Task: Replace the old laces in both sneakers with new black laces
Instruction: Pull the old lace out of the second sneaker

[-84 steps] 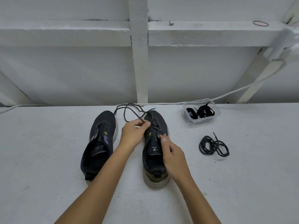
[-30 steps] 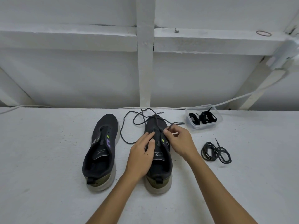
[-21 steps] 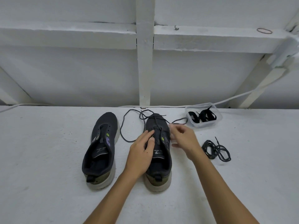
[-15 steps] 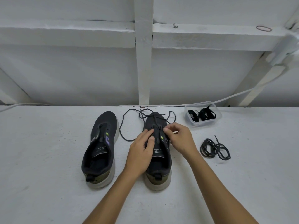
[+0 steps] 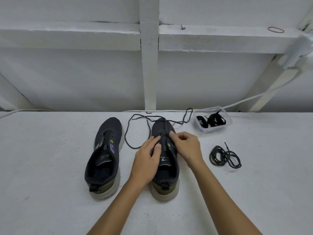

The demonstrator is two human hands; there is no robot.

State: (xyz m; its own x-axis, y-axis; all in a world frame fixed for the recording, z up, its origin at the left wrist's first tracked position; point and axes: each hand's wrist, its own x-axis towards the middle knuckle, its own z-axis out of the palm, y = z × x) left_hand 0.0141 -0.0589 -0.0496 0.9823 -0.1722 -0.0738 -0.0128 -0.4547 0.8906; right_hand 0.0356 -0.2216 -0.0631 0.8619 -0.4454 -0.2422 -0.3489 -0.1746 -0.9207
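From the head camera, two dark sneakers stand side by side on the white table (image 5: 50,167). The left sneaker (image 5: 105,155) has no lace. On the right sneaker (image 5: 165,167), the left hand (image 5: 146,161) presses down with near-straight fingers while the right hand (image 5: 185,146) pinches the lace (image 5: 135,146) at the eyelets. The lace looks thin, limp and light, best pinched close to an eyelet. A coiled lace (image 5: 223,156) lies to the right, more in a tub (image 5: 212,120).
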